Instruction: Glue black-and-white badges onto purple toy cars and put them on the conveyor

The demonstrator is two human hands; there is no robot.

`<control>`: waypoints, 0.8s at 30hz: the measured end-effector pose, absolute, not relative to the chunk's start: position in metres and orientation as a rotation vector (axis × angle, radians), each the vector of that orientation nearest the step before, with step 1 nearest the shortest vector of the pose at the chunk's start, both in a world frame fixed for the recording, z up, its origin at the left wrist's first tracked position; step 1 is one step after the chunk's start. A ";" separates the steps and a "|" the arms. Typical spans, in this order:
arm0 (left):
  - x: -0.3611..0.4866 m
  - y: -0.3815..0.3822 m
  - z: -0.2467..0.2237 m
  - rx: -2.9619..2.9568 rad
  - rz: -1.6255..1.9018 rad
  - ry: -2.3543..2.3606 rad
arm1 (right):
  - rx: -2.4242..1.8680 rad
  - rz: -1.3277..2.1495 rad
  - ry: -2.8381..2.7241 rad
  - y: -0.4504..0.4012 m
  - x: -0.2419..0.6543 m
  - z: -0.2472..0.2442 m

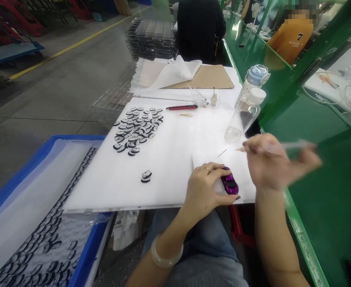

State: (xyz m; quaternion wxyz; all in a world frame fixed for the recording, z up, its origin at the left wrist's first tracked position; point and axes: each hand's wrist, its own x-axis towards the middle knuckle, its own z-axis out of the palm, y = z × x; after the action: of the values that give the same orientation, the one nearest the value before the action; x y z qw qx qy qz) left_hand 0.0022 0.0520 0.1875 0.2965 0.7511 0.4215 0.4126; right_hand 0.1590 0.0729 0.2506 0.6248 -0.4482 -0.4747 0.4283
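A glossy purple toy car (230, 182) lies on the white sheet near the table's front edge. Thumb and fingers of my left hand (201, 189) grip it at its two ends. To the right of the car, my right hand (267, 163) is raised and smeared by motion. Its fingers are closed around a slim, clear tube that looks like a syringe (293, 144). A thin dark stick (222, 153) rests on the sheet just beyond the car.
Many small black-edged pieces (138, 129) are spread at left, with a small stack (146, 176) nearer. A red cutter (181, 107), clear bottle (244, 115) and blue-lidded bottle (253, 81) stand farther back. A blue tray (51, 144) flanks the table; a green bench (321, 187) is right.
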 end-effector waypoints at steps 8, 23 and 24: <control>0.000 0.050 0.182 2.043 1.119 1.092 | -1.320 0.290 -1.128 0.054 0.152 0.223; -0.002 0.049 0.177 2.096 1.111 1.074 | -1.337 0.481 -1.481 0.024 0.156 0.228; -0.002 0.049 0.177 2.098 1.115 1.067 | -1.348 0.485 -1.461 0.014 0.159 0.228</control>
State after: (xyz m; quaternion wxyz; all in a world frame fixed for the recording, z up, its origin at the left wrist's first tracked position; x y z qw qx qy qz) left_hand -0.0024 0.0488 0.1769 0.2652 0.7767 0.3949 0.4128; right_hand 0.1592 0.0144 0.2285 0.5209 -0.5625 -0.6094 0.2023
